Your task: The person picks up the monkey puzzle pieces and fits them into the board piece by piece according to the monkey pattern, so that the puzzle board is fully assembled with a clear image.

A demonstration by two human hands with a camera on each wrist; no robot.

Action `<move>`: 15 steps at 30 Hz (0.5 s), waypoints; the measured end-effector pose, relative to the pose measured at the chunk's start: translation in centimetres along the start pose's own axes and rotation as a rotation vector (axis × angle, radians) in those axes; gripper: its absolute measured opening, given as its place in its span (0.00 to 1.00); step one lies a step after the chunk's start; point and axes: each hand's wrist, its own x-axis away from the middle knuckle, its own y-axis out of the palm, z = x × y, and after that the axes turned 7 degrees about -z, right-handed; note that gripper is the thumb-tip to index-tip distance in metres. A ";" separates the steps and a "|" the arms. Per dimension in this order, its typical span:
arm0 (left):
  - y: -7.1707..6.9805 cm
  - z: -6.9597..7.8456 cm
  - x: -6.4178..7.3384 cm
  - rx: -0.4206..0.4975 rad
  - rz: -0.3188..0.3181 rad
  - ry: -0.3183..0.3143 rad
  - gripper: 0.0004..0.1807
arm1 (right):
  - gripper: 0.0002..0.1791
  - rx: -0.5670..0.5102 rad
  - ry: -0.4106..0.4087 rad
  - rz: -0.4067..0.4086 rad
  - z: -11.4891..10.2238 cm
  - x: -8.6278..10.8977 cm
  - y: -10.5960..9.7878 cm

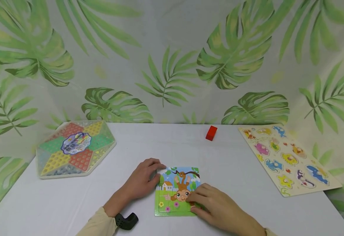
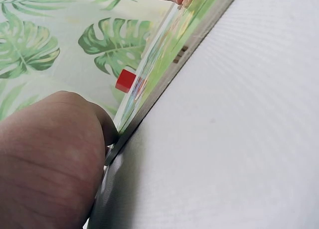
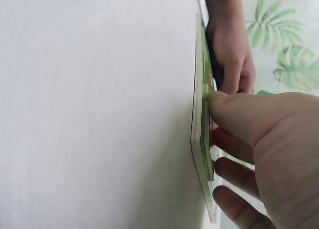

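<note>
A square jigsaw puzzle (image 1: 167, 213) with a hanging monkey picture lies flat on the white table, its pieces set in a tray. My left hand (image 1: 143, 180) holds the puzzle by its upper left corner, thumb at the left edge and index finger near the top. At the lower right, my right hand (image 1: 216, 206) pinches a puzzle piece (image 3: 207, 119) between thumb and fingers. In the right wrist view this piece sits slightly above the tray rim (image 3: 197, 124). The hand covers most of the piece in the head view.
A hexagonal Chinese checkers box (image 1: 52, 157) stands at the left. Near the back edge lies a red block (image 1: 211, 133). On the right, an animal knob-puzzle board (image 1: 301, 167) reaches over the table's edge. A leaf-patterned cloth (image 1: 174, 75) hangs behind.
</note>
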 end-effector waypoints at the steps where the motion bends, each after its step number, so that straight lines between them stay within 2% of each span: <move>1: 0.0 0.0 0.0 0.000 0.000 0.000 0.16 | 0.10 0.017 -0.011 -0.001 0.0 0.1 -0.1; 6: 0.1 0.1 0.0 0.001 0.000 0.005 0.16 | 0.10 0.068 -0.062 0.014 0.3 0.3 -0.4; 15: 0.0 0.1 0.0 0.010 -0.001 -0.001 0.15 | 0.10 0.047 -0.088 0.029 0.4 0.4 -0.5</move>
